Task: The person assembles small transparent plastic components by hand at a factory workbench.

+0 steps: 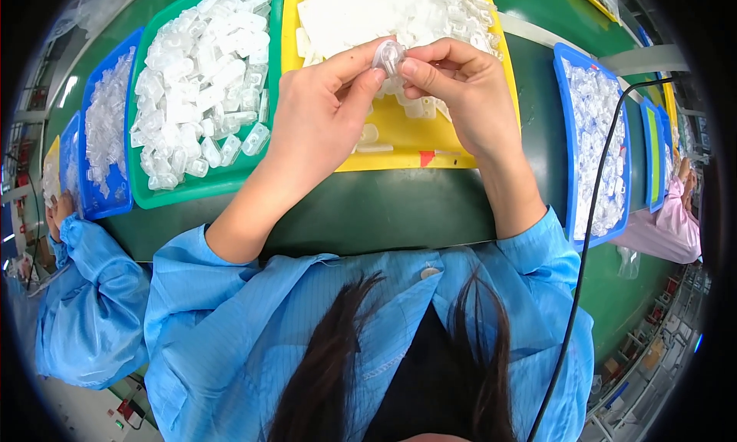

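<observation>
A green table [399,211] holds trays of clear bits. Over the yellow tray [399,146], both hands pinch one small clear plastic piece [388,57] — left hand [322,123] and right hand [461,96] equally close, fingertips meeting.

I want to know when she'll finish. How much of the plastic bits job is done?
Done, it seems: the green tray holds a big heap of clear plastic pieces. In hand: the left hand and right hand together pinch one small clear piece above the yellow tray. Left: that tray's far end is piled with white pieces, so probably plenty remains.
</observation>
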The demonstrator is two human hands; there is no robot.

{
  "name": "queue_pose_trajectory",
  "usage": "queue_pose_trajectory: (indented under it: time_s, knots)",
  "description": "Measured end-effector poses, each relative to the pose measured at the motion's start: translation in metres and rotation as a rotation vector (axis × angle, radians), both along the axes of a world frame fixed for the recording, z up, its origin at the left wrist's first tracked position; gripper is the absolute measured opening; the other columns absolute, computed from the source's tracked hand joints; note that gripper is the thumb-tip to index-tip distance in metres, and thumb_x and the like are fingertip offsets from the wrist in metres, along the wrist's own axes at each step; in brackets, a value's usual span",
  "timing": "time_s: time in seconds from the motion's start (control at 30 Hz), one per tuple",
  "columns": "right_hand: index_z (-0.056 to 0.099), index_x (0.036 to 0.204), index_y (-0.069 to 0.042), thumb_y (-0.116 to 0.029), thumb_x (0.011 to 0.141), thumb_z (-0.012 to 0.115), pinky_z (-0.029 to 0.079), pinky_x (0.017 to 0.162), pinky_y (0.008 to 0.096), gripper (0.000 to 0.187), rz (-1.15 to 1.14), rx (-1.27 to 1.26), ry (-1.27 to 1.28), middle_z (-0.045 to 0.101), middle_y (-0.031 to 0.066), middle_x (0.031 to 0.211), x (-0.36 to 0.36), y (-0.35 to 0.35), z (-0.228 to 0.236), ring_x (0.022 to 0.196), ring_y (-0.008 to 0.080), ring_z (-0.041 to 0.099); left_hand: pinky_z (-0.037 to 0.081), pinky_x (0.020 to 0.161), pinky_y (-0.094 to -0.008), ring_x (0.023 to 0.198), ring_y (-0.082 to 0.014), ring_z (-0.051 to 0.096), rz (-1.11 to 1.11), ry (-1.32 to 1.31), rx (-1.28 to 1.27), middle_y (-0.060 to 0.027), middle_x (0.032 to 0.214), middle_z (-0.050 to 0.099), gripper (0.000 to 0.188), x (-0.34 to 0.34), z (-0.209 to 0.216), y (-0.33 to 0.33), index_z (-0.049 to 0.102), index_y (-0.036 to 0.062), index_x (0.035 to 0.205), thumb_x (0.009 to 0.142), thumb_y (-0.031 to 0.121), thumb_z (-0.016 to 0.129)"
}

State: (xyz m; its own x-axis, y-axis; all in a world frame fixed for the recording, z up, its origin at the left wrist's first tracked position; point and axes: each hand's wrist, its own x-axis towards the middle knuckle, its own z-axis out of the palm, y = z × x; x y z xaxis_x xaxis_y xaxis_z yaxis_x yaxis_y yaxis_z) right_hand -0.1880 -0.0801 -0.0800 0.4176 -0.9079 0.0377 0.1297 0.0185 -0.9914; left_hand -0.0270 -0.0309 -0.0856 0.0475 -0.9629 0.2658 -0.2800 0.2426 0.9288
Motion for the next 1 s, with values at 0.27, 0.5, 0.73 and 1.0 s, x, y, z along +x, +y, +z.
queue_pose_trajectory:
  time_s: [0.27, 0.5, 0.73, 1.0]
  knots:
    - [0.062, 0.085, 0.003, -0.006, 0.078, 0.066, 0.047, 0.058, 0.0185, 0.011, 0.011, -0.036, 0.082, 0.064, 0.0066, 0.076, -0.003, 0.0, 0.004, 0.062, 0.0081, 0.059, 0.039, 0.047, -0.0214, 0.049, -0.0066, 0.046, -0.013, 0.045, 0.024, -0.0074, 0.069, 0.063, 0.027, -0.003, 0.0, 0.005, 0.059, 0.0062, 0.11, 0.084, 0.007, 0.055]
    - [0.062, 0.084, 0.003, -0.006, 0.078, 0.066, 0.047, 0.057, 0.0178, 0.011, -0.001, -0.096, 0.075, 0.063, 0.0056, 0.074, -0.001, 0.003, 0.003, 0.062, 0.0072, 0.058, 0.039, 0.044, -0.0269, 0.043, -0.0174, 0.046, 0.016, -0.097, -0.113, -0.0137, 0.063, 0.057, 0.027, -0.004, -0.002, 0.005, 0.059, 0.0064, 0.109, 0.083, 0.007, 0.055]
    - [0.062, 0.082, 0.003, -0.004, 0.077, 0.066, 0.047, 0.056, 0.018, 0.01, -0.048, -0.148, 0.109, 0.064, 0.0053, 0.072, 0.003, 0.01, 0.005, 0.061, 0.0071, 0.058, 0.044, 0.05, -0.036, 0.056, -0.033, 0.057, 0.082, -0.326, -0.21, -0.0173, 0.068, 0.058, 0.032, -0.011, 0.003, 0.014, 0.051, 0.0057, 0.114, 0.083, 0.003, 0.05]
    - [0.061, 0.081, 0.003, -0.004, 0.078, 0.065, 0.048, 0.056, 0.019, 0.009, -0.095, -0.202, 0.16, 0.065, 0.0063, 0.072, 0.008, 0.011, -0.002, 0.061, 0.0079, 0.059, 0.05, 0.057, -0.0282, 0.066, -0.0245, 0.065, 0.05, -0.411, -0.078, -0.0154, 0.083, 0.064, 0.03, -0.008, 0.011, 0.016, 0.053, 0.0014, 0.114, 0.084, 0.005, 0.051]
